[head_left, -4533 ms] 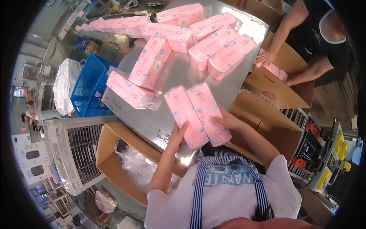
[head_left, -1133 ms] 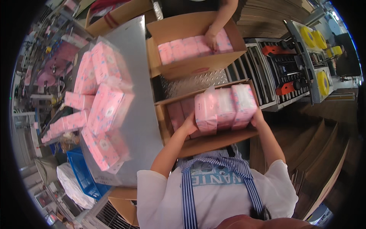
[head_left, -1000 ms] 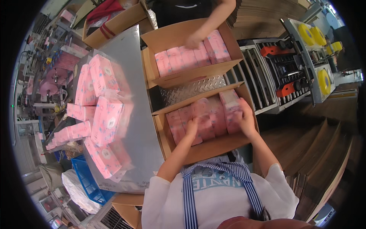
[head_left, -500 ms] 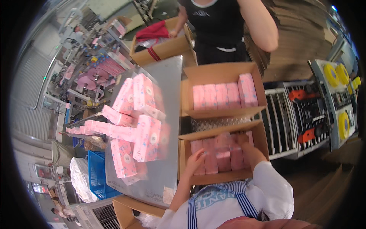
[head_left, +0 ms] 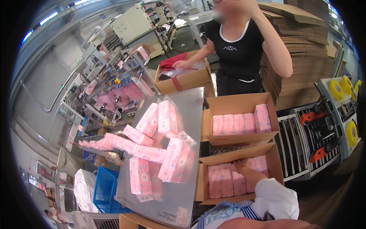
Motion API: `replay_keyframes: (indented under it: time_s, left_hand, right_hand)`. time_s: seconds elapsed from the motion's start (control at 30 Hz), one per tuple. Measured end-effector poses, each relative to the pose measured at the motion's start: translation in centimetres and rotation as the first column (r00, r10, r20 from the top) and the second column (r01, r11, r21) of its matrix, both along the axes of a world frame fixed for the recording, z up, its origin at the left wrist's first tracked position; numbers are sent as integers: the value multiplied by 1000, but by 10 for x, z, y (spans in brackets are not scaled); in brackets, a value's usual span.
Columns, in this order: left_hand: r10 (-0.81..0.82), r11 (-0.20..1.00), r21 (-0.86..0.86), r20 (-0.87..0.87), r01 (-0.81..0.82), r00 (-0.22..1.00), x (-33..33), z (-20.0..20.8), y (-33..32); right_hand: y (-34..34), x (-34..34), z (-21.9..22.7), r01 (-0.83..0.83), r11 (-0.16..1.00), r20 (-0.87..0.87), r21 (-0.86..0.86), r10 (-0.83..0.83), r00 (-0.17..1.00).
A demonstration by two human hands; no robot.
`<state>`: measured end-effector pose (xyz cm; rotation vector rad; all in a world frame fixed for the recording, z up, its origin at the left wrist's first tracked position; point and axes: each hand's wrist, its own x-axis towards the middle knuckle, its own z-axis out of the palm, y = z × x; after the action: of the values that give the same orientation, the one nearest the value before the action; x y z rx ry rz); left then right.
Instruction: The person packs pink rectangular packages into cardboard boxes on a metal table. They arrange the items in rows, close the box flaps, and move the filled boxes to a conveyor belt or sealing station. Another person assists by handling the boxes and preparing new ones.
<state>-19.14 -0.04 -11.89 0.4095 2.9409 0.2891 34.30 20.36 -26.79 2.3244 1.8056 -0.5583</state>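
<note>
My right hand (head_left: 241, 166) reaches into the near cardboard box (head_left: 275, 182), its fingers stretched out and resting on top of the packs. A row of pink tissue packs (head_left: 226, 182) stands side by side in this box. My left hand is out of sight. Beyond it, the far cardboard box (head_left: 238, 138) holds another row of pink tissue packs (head_left: 228, 124), the rightmost one rising higher. On the metal table (head_left: 162, 204) to the left lies a loose pile of pink tissue packs (head_left: 174, 160).
A line of packs (head_left: 100, 144) runs to the table from the left. Opposite stands a co-worker (head_left: 238, 45), one hand over an open carton (head_left: 190, 81). A blue crate (head_left: 103, 189) sits at left; a taping machine with rollers (head_left: 293, 147) at right. Flattened cardboard (head_left: 297, 57) is stacked behind.
My left hand has left the near box and gone out of view. My right hand has shifted to the middle packs. The whole view has tilted up, showing more of the co-worker.
</note>
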Motion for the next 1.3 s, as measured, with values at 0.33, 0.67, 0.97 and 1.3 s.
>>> replay_keyframes:
  time_s: [0.33, 0.67, 0.97, 1.3]
  left_hand:
    - [125, 987, -124, 155, -106, 980, -15, -13, -134]
    - [465, 708, 611, -25, -354, 885, -50, 19, -175]
    - [-530, 576, 710, -53, 406, 846, 17, 126, 19]
    - [-895, 434, 704, 269, 562, 355, 123, 133, 89]
  right_hand:
    - [-83, -83, 83, -495, 808, -306, -318, 406, 861]
    - [26, -158, 254, -553, 472, -68, 687, 799, 598]
    - [76, -289, 274, -847, 235, 240, 476, 892, 382]
    - [54, -303, 309, -860, 378, -35, 342, 920, 390]
